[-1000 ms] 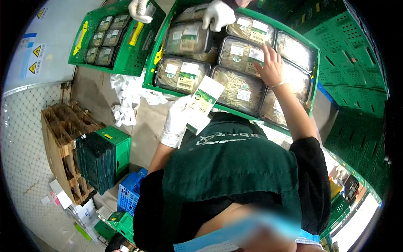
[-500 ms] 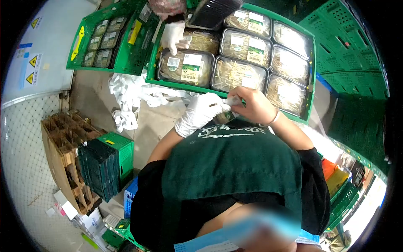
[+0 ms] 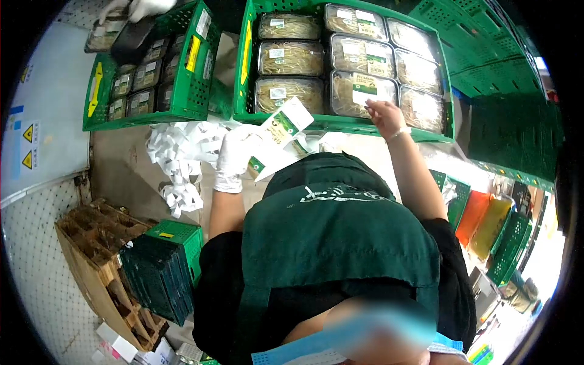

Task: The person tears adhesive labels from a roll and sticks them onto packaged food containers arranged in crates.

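My left hand (image 3: 236, 155), in a white glove, grips a strip of green and white labels (image 3: 280, 127) left of the apron. Bare and reaching up, my right hand (image 3: 385, 117) is at the front of a large green crate (image 3: 359, 126). Its fingertips are pinched together over the label on a tray of sprouts (image 3: 344, 95) in the middle of the front row; whether anything is between them is too small to tell. Several clear-topped black trays fill the crate in rows, many with labels.
A co-worker's gloved hands (image 3: 146, 7) hold trays above a smaller green crate (image 3: 201, 92) at the upper left. White backing strips (image 3: 180, 149) hang beside it. Wooden pallets (image 3: 100, 255) and stacked dark crates (image 3: 159, 274) stand lower left.
My hands have moved apart: the left toward the left with the labels, the right up to the front tray. The co-worker's hands and dark trays have shifted from the large crate to the small one.
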Available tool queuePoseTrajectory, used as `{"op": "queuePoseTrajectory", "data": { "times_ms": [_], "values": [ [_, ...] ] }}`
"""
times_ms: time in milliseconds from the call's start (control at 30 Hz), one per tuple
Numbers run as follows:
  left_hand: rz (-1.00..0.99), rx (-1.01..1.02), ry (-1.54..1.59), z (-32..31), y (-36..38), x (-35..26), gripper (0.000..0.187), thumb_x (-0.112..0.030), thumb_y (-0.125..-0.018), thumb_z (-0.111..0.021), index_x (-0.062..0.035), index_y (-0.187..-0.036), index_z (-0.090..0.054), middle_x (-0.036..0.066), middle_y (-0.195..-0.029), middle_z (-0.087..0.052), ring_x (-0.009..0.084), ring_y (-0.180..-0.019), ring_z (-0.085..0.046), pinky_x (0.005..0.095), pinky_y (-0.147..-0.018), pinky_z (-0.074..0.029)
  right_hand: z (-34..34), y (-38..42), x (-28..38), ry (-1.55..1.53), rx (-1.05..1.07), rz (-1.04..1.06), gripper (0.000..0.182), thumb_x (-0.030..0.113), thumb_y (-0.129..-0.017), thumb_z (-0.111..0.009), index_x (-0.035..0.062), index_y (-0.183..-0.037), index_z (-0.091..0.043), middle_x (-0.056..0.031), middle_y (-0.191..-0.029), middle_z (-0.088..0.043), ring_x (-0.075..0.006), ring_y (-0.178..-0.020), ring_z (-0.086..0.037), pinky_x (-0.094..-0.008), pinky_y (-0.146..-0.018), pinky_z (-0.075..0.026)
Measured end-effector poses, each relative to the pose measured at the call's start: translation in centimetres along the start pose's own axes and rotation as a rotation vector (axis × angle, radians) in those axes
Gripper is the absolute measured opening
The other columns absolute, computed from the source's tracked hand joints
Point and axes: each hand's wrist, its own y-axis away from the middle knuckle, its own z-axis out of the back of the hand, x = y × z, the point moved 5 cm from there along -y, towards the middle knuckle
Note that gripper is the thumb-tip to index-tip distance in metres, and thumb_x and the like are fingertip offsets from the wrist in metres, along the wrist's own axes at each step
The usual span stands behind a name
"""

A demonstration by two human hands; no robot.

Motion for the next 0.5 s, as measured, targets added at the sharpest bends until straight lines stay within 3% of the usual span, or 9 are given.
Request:
{"op": "queuePoseTrajectory", "data": {
  "times_ms": [100, 133, 167, 233, 300, 367, 400, 433, 500],
  "values": [
    [-0.115, 0.043, -0.010, -0.6, 0.0, 2.1, 0.014, -0.003, -0.076, -0.051, 0.0049, -0.087, -0.056, 0.008, -0.079, -0.059, 0.0104, -0.066, -0.056, 0.0219, -0.059, -0.046, -0.2, -1.2, 0.4, 0.390, -0.072, -0.178, 0.014, 0.000, -0.067, -0.065, -0.0017, -0.073, -0.053, -0.0096, -0.064, -0.057, -0.0124, -0.050, -0.054, -0.0203, -0.036, -0.035],
    [-0.009, 0.052, 0.069, -1.2, 0.3, 2.6, 0.014, -0.004, -0.077, -0.053, 0.0042, -0.087, -0.056, 0.007, -0.079, -0.059, 0.0095, -0.066, -0.056, 0.0208, -0.058, -0.045, -1.0, -0.5, 0.9, 0.335, -0.152, -0.121, 0.013, -0.002, -0.065, -0.065, -0.0018, -0.070, -0.053, -0.0106, -0.060, -0.056, -0.0148, -0.046, -0.053, -0.0226, -0.033, -0.035],
    [0.099, 0.060, 0.146, -1.5, 0.6, 3.2, 0.014, -0.006, -0.077, -0.055, 0.0035, -0.087, -0.057, 0.005, -0.078, -0.060, 0.0086, -0.065, -0.055, 0.0198, -0.057, -0.045, -1.9, 0.3, 1.8, 0.705, -0.117, -0.122, 0.019, 0.009, -0.067, -0.067, 0.0031, -0.054, -0.054, -0.0041, -0.047, -0.050, -0.0098, -0.038, -0.042, -0.0210, -0.035, -0.029],
    [0.102, 0.104, 0.126, -1.6, 1.0, 4.2, 0.015, -0.008, -0.078, -0.057, 0.0027, -0.088, -0.057, 0.005, -0.077, -0.060, 0.0082, -0.066, -0.056, 0.0207, -0.058, -0.046, -1.9, -1.3, 0.9, 0.653, -0.115, -0.106, 0.024, 0.017, -0.065, -0.069, 0.0039, -0.052, -0.055, -0.0048, -0.045, -0.049, -0.0098, -0.038, -0.044, -0.0224, -0.035, -0.031],
    [0.077, 0.103, 0.174, -1.4, 1.4, 5.0, 0.016, -0.009, -0.078, -0.057, 0.0025, -0.089, -0.057, 0.005, -0.076, -0.060, 0.0078, -0.066, -0.056, 0.0207, -0.058, -0.046, -1.7, -1.8, 1.6, 0.903, -0.089, -0.140, 0.037, 0.035, -0.063, -0.070, 0.0014, -0.055, -0.057, -0.0084, -0.047, -0.053, -0.0137, -0.039, -0.048, -0.0266, -0.040, -0.039],
    [0.100, 0.089, 0.222, -1.1, 2.0, 5.3, 0.016, -0.008, -0.078, -0.056, 0.0030, -0.090, -0.056, 0.005, -0.078, -0.060, 0.0081, -0.068, -0.056, 0.0209, -0.059, -0.047, -2.2, -2.5, 3.4, 1.767, -0.116, 0.059, 0.052, 0.051, -0.060, -0.067, 0.0000, -0.060, -0.059, -0.0117, -0.056, -0.057, -0.0212, -0.047, -0.055, -0.0316, -0.052, -0.045],
    [0.109, 0.085, 0.243, -0.9, 2.2, 5.6, 0.017, -0.007, -0.079, -0.056, 0.0033, -0.092, -0.056, 0.006, -0.080, -0.060, 0.0085, -0.069, -0.057, 0.0209, -0.059, -0.047, -2.6, -1.1, 4.5, 1.915, -0.178, 0.230, 0.064, 0.058, -0.058, -0.063, -0.0042, -0.073, -0.059, -0.0134, -0.063, -0.059, -0.0274, -0.058, -0.058, -0.0342, -0.061, -0.047],
    [0.117, 0.079, 0.264, -0.7, 2.3, 5.9, 0.018, -0.006, -0.079, -0.056, 0.0036, -0.093, -0.055, 0.006, -0.081, -0.060, 0.0090, -0.070, -0.057, 0.0209, -0.060, -0.047, -2.6, -0.8, 4.6, 1.874, -0.144, 0.299, 0.067, 0.055, -0.059, -0.064, -0.0004, -0.096, -0.056, -0.0159, -0.084, -0.058, -0.0278, -0.080, -0.056, -0.0334, -0.072, -0.045],
    [0.115, 0.056, 0.288, -1.1, 2.3, 6.3, 0.020, -0.004, -0.079, -0.054, 0.0041, -0.097, -0.054, 0.007, -0.085, -0.060, 0.0098, -0.072, -0.057, 0.0215, -0.062, -0.047, -3.9, 1.7, 4.9, 1.912, -0.150, 0.845, 0.069, 0.051, -0.058, -0.066, 0.0122, -0.112, -0.049, -0.0120, -0.109, -0.050, -0.0278, -0.099, -0.047, -0.0363, -0.084, -0.038]
  ]
}}
